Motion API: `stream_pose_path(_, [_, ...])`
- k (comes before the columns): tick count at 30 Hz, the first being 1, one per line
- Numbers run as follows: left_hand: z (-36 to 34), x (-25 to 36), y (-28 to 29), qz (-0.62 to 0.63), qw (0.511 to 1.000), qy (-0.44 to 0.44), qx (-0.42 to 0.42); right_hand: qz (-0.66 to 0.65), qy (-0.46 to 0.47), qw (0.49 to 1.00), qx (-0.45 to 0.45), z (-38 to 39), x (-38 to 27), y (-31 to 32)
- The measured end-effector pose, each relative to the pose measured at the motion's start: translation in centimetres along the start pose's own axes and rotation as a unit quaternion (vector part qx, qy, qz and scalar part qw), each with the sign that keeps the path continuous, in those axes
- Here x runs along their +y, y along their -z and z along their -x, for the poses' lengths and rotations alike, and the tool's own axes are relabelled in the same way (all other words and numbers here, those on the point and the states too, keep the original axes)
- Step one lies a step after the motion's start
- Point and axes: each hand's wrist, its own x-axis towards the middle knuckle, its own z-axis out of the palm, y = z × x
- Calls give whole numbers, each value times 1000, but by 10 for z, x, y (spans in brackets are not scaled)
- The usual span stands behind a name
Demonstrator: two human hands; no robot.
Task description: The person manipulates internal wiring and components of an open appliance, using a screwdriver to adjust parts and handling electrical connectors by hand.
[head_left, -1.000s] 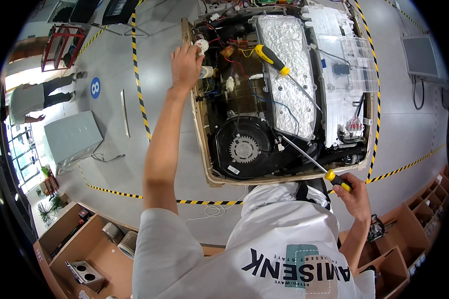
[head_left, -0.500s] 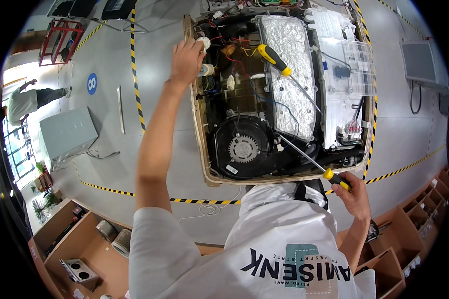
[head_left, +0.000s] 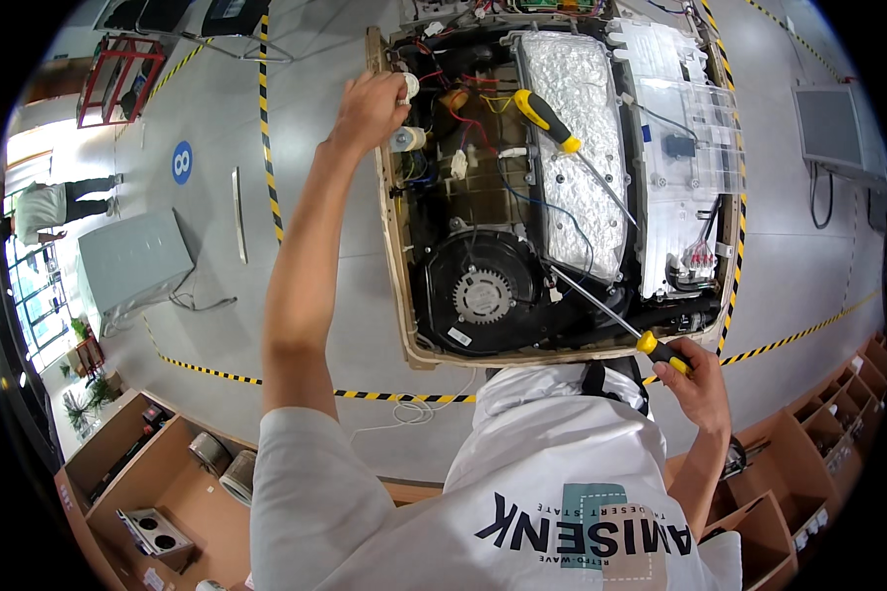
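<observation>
An opened appliance stands before me, its frame (head_left: 396, 286) holding a black fan housing (head_left: 483, 293), wiring and a foil-covered panel (head_left: 572, 148). At the far left corner my left hand (head_left: 370, 110) has its fingers closed round a white round plastic part (head_left: 410, 87); a white cylindrical part (head_left: 408, 139) sits just below. My right hand (head_left: 698, 382) grips the yellow-and-black handle of a screwdriver (head_left: 664, 352) at the near right edge. Its shaft slants in beside the fan housing; the tip's exact contact is unclear. A second screwdriver (head_left: 548, 120) lies across the foil panel.
Clear plastic housing (head_left: 675, 148) fills the appliance's right side. A grey box-shaped unit (head_left: 136, 261) stands on the floor at left, near another person (head_left: 54, 209). Brown partitioned bins (head_left: 182, 483) lie near left, more (head_left: 759, 522) near right. A white cable (head_left: 414, 412) lies on the floor.
My left hand has turned slightly at the white round part. My right hand and its screwdriver have hardly moved. The person in the background has changed stance.
</observation>
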Motion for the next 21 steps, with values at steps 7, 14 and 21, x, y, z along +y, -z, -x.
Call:
stream_pose_path(7, [4, 7, -6, -27, 999, -4, 47, 6, -6, 1000, -1, -3, -1, 1])
stream_pose_path(14, [13, 20, -27, -51, 986, 42, 152, 6, -4, 1000, 2, -4, -1, 2])
stream_pose_path(21, [11, 34, -41, -101, 970, 107, 192, 4, 4, 1000, 13, -3, 0, 1])
